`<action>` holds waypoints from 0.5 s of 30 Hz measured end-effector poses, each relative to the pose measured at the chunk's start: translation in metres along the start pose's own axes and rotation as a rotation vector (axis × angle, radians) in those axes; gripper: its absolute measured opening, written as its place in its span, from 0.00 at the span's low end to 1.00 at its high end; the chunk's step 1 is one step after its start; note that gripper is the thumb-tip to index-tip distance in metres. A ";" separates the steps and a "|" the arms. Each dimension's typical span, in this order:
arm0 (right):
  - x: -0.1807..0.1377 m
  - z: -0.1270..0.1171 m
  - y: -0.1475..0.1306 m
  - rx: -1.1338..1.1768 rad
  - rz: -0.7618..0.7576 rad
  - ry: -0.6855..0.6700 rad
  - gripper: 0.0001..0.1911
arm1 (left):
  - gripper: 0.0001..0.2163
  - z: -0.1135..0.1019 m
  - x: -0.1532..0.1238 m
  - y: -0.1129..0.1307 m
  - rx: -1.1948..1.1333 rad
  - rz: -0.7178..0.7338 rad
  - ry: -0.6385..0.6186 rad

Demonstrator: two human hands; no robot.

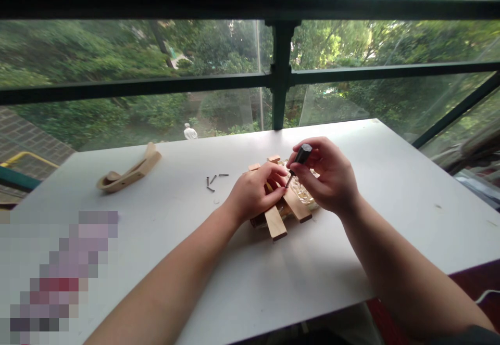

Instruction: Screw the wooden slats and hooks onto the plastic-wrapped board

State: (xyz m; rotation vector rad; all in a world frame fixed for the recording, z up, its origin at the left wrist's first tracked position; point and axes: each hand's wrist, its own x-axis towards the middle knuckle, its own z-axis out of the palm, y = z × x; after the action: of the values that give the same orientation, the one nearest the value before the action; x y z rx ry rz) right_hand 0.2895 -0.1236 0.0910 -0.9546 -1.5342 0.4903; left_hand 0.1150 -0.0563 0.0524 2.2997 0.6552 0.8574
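Observation:
A screwdriver (303, 153) with a dark handle is gripped in my right hand (332, 178), its shaft slanting down to the left. The tip meets a wooden slat (299, 207). Close to that tip, my left hand (255, 191) has its thumb and fingers closed; what they pinch is hidden. A second wooden slat (275, 225) lies beside the first, under my left hand. Both slats rest across a piece with a light, bumpy surface (308, 191), mostly covered by my hands. Several loose screws (213, 179) lie on the table left of my hands.
A curved wooden part (130, 170) lies at the left on the white table (312, 277). A pixelated patch (64, 272) covers the table's left front. Green-framed windows (282, 74) stand behind the table; a person (190, 131) is outside below.

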 end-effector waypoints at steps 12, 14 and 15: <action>0.017 0.007 -0.007 -0.315 0.109 -0.064 0.11 | 0.05 -0.002 0.000 -0.001 0.076 0.035 0.007; 0.015 0.008 -0.006 -0.314 0.126 -0.056 0.10 | 0.05 -0.003 0.000 -0.001 0.072 0.034 -0.002; 0.014 0.009 -0.005 -0.314 0.134 -0.048 0.10 | 0.06 -0.004 0.000 0.000 0.069 0.032 -0.005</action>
State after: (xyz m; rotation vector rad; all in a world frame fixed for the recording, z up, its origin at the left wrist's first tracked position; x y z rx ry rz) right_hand 0.2797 -0.1138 0.1015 -1.3018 -1.6271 0.3746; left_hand 0.1124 -0.0553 0.0547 2.3791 0.6571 0.8552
